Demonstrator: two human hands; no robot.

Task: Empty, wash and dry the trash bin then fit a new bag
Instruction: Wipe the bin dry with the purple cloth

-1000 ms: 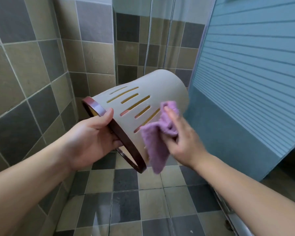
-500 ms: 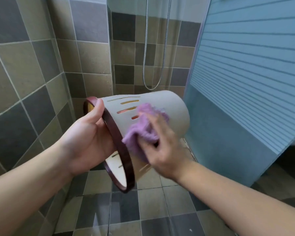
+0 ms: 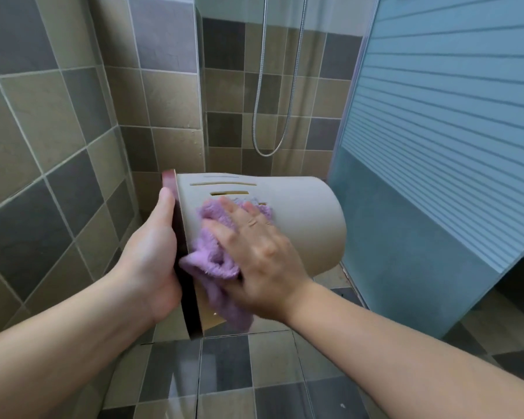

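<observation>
A beige trash bin [image 3: 303, 219] with slots in its side and a dark red rim is held sideways in the air, mouth to the left, bottom to the right. My left hand [image 3: 152, 255] grips the rim, thumb up along its edge. A purple cloth [image 3: 215, 261] lies against the bin's side under my right hand [image 3: 260, 252], whose fingers spread flat over it and press it to the wall. The lower part of the cloth hangs loose below the bin. The bin's inside is hidden.
Tiled walls [image 3: 43, 164] close in on the left and behind. A shower hose [image 3: 266, 116] hangs on the back wall. A frosted blue glass panel [image 3: 436, 146] stands close on the right. Checkered floor tiles [image 3: 224, 373] lie below.
The bin has turned level, its rim now edge-on to me. My right hand slid the cloth along the side toward the rim and flattened over it.
</observation>
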